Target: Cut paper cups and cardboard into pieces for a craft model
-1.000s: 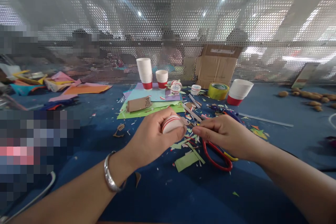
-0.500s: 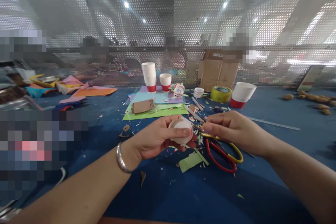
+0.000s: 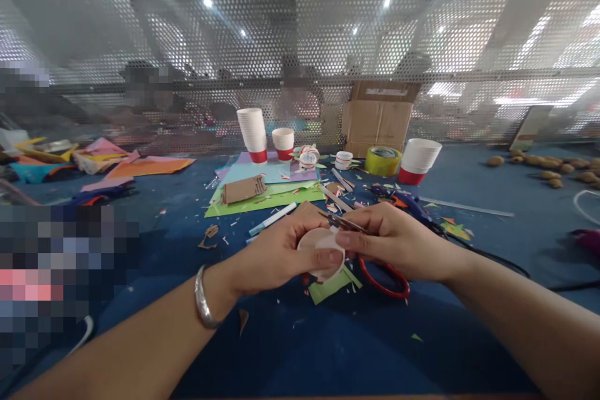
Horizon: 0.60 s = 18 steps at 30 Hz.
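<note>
Turned since a moment before, the paper cup (image 3: 321,249) faced the camera, left hand (image 3: 276,255) fingers clasping it; right hand (image 3: 398,240) fingers gripped the scissors (image 3: 345,223).

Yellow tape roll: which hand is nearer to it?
Right. The right hand, holding scissors, is straight in front of the tape roll, toward the person; the left hand, gripping a paper cup, lies farther left.

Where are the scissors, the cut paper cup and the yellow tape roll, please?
scissors (image 3: 392,294), head view, red handle loop.
cut paper cup (image 3: 315,242), head view, pale round face.
yellow tape roll (image 3: 383,166), head view, outer side.
</note>
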Tool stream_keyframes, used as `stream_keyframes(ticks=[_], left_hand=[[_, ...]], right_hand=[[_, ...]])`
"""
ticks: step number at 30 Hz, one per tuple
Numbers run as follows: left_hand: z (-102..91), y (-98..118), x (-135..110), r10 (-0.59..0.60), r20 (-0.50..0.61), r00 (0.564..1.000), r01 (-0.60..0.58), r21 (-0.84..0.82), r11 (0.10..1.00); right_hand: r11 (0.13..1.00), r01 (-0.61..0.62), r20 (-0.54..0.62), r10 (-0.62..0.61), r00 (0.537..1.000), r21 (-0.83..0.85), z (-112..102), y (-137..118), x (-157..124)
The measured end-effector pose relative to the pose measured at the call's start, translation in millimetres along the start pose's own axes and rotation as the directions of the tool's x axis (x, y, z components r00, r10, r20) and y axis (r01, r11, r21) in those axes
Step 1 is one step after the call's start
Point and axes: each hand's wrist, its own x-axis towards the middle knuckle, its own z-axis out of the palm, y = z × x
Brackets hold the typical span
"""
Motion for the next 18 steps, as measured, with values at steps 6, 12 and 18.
stream_keyframes(ticks=[6, 12, 18], left_hand=[[2.4, 0.2, -3.1, 0.084, 0.073, 0.994, -0.083, -0.011, 0.996], [3.0, -0.5, -3.8, 0.127, -0.016, 0.992, -0.125, 0.080, 0.989], [2.1, 0.9, -0.8, 0.128, -0.089, 0.988, -0.125, 0.047, 0.991]], right_hand=[[0.959, -0.042, 0.144, 0.001, 0.990, 0.280, 0.0, 2.1, -3.6], [0.949, 0.005, 0.083, -0.033, 0.996, 0.314, 2.1, 0.5, -2.9], [0.993, 0.052, -0.033, -0.048, 0.998, 0.109, 1.4, 4.5, -0.4]])
